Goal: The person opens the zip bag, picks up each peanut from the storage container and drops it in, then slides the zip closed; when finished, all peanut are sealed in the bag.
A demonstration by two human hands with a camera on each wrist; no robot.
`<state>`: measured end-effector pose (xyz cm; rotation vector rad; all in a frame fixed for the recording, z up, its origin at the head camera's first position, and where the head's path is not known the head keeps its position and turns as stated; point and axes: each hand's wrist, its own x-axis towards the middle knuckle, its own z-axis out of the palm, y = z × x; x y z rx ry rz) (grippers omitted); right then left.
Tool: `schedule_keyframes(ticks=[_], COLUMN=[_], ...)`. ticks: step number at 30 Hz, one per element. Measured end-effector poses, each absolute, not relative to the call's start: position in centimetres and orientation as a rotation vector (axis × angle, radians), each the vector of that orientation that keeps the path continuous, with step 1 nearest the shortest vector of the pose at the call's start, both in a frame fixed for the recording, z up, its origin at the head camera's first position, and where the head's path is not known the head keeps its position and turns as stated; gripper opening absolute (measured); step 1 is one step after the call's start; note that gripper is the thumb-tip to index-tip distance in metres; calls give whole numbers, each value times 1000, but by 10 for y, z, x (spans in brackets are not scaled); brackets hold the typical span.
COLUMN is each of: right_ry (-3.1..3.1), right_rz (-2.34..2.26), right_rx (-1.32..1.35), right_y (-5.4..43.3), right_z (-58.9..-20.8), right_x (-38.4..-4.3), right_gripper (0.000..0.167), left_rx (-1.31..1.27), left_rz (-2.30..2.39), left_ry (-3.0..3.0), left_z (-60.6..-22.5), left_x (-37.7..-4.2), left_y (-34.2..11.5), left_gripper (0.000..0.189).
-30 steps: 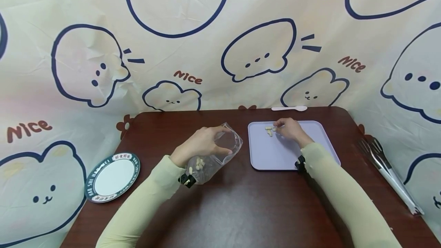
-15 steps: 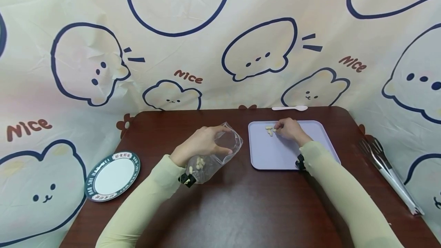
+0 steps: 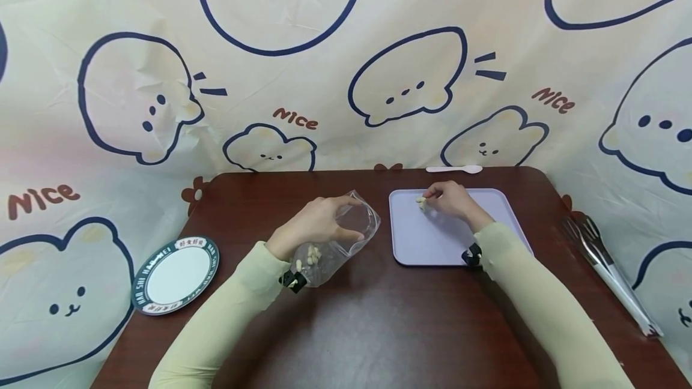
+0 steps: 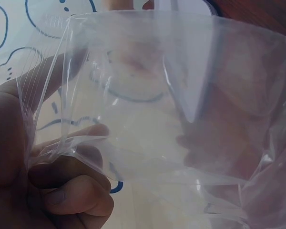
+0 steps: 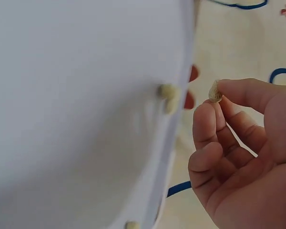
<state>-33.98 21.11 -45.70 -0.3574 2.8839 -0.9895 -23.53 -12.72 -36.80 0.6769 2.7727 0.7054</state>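
The left hand holds a clear bag with its mouth wide, and some peanuts sit inside it, while the right hand pinches one peanut up over the far edge of the tray, where a few more peanuts lie. It looks like the step is picking up peanuts one by one for the bag. Next, I think the right hand should carry its peanut across without squeezing hard, then drop it into the mouth.
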Motion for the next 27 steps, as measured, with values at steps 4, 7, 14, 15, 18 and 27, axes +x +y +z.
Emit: schedule_keyframes(ticks=[4,7,14,15,18,27], right_ry=[2806,2773,2742,2743,2746,2764], right_rz=[-1101,-1148,-1212,-1213,-1213,-1182], right_rx=[-374,-395,-497,-515,-591,-838], right_y=[202,194,176,173,164,137], right_z=[-446,-437,-413,-409,-400,-388], right_x=[-331,-323,-301,-298,-287,-264], right_gripper=[16,16,14,14,13,8], left_rx=[676,686,685,682,677,699], left_rz=[695,682,668,671,666,667], left_ry=[2768,2773,2785,2781,2783,2794], left_z=[-368,-368,-367,-367,-367,-367], left_x=[-235,-235,-235,-235,-236,-236], left_y=[-127,-127,-127,-127,-127,-126], left_gripper=[76,76,75,75,76,76])
